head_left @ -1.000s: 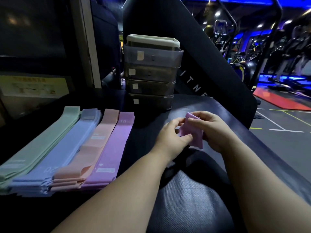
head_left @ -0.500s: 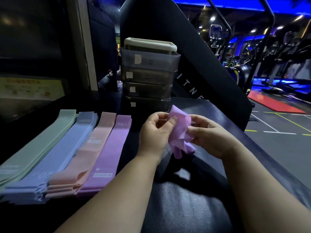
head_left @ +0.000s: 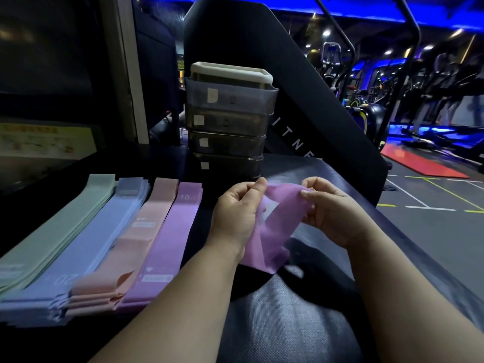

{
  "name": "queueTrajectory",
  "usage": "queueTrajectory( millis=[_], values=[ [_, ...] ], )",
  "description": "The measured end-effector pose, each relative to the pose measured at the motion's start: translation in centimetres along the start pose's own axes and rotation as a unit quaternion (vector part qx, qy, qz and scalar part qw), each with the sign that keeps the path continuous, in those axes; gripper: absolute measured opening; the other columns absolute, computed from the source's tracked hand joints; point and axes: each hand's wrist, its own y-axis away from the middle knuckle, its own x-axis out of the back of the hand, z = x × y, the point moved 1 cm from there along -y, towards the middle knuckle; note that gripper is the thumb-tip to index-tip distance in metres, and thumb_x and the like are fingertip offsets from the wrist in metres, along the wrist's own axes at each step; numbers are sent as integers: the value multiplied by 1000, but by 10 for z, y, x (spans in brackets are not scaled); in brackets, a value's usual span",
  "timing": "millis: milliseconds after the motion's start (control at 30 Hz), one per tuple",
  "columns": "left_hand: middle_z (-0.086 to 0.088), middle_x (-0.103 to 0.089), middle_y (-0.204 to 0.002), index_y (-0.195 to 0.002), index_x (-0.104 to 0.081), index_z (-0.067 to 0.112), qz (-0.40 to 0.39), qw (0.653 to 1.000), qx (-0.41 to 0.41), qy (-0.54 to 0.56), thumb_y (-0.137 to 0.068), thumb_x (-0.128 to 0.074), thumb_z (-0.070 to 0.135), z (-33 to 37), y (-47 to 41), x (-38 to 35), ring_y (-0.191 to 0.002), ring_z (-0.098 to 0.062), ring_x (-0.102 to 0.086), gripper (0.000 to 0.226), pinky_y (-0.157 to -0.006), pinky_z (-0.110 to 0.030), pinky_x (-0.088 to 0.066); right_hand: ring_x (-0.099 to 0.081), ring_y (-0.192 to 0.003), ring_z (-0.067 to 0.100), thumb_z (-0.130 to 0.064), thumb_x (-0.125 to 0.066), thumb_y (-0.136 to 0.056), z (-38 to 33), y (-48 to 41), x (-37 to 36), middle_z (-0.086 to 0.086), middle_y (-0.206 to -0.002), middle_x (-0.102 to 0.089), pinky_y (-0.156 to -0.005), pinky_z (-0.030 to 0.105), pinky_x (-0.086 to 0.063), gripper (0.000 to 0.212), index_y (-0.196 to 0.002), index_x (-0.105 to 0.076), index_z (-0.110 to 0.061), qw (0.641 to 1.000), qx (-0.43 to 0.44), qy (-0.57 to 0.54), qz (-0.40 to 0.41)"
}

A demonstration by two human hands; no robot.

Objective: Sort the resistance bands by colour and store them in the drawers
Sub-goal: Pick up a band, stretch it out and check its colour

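The step in hand looks like readying one band for storage. The left hand [head_left: 235,213] and right hand [head_left: 332,210] each pinch the top edge of a purple band [head_left: 277,231], both grips closed on it, and it hangs spread above the middle of the counter [head_left: 288,323]. Next it likely needs folding, with one hand let go to pull a drawer. The drawer unit [head_left: 230,121] at the counter's far edge shows four shut drawers; their contents cannot be told. The green stack [head_left: 60,231], blue stack [head_left: 91,247], pink stack [head_left: 136,239] and purple stack [head_left: 170,237] lie side by side at the left edge.

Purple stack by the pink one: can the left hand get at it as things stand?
Probably yes: the purple stack lies just left of the left hand with nothing between them. But its grip is taken by the loose purple band, shared with the right hand.
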Motion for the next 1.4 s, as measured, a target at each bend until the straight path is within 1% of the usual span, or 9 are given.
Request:
queueTrajectory(
  millis=[133, 267, 433, 533, 700, 900, 1067, 1233, 1400],
  values=[
    [2, -62, -74, -70, -66, 22, -5, 1000, -4, 2, -93, -64, 26, -1, -1, 2, -75, -13, -60, 23, -76, -31, -53, -60, -63, 7, 10, -55, -88, 4, -2, 4, -4, -73, -61, -61, 23, -54, 28, -84, -58, -18, 994, 27, 104, 29],
    [10, -58, -67, -79, -61, 16, -16, 1000, -20, 2, -96, -58, 20, 0, 1, 0, -54, 7, -58, 18, -52, -8, -45, -58, -64, 5, 18, -60, -79, 7, -4, 6, 0, -75, -61, -61, 17, -51, 36, -90, -63, -15, 980, 70, 177, 63],
    [11, -62, -66, -72, -59, 20, -25, 999, -1, 24, -95, -60, 20, -2, -3, 2, -72, -15, -68, 23, -72, -31, -56, -59, -68, 6, 19, -63, -77, 9, -7, 8, -5, -73, -67, -67, 18, -50, 37, -86, -67, -17, 967, 73, 216, 112],
    [7, -57, -62, -66, -55, 19, -25, 1000, -4, 4, -89, -63, 12, -5, -4, 3, -67, -13, -59, 26, -67, -27, -54, -54, -67, 9, 11, -66, -79, 12, -7, 8, -3, -70, -61, -66, 22, -47, 31, -80, -68, -21, 950, 67, 272, 134],
    [7, -59, -59, -75, -54, 15, -15, 1000, 4, -17, -81, -58, -4, -6, -4, 2, -58, -10, -59, 21, -62, -26, -50, -58, -73, 13, 2, -64, -83, 11, -8, 14, -2, -80, -67, -66, 26, -48, 28, -98, -67, -21, 952, 56, 257, 157],
    [-1, -66, -80, -94, -56, 16, 1, 1000, 5, -13, -86, -58, -1, -7, -6, 5, -62, -10, -63, 19, -57, -23, -48, -61, -75, 17, -20, -72, -67, 4, -3, 12, 3, -78, -72, -75, 37, -45, 22, -89, -75, -15, 965, 53, 194, 167],
    [-3, -66, -87, -90, -58, 19, 1, 1000, 12, -19, -86, -64, 3, -11, -9, 5, -77, -18, -61, 17, -61, -27, -48, -63, -66, 12, -19, -70, -67, 0, 0, 12, 0, -74, -71, -65, 29, -49, 25, -91, -73, -14, 970, 60, 159, 174],
    [6, -63, -89, -94, -56, 23, 21, 1000, 1, 5, -90, -65, 9, -8, -9, 7, -80, -10, -60, 17, -63, -23, -47, -63, -67, 10, -5, -66, -85, 0, -2, 18, -1, -77, -72, -66, 28, -49, 16, -97, -73, -13, 970, 50, 172, 168],
    [3, -62, -93, -96, -56, 27, 59, 998, -24, -2, -91, -62, 7, -8, -12, 10, -78, -13, -58, 22, -62, -23, -46, -63, -58, 10, 3, -64, -85, -2, -1, 18, 1, -73, -69, -55, 22, -52, 19, -96, -69, -12, 976, 7, 156, 149]
  ],
)
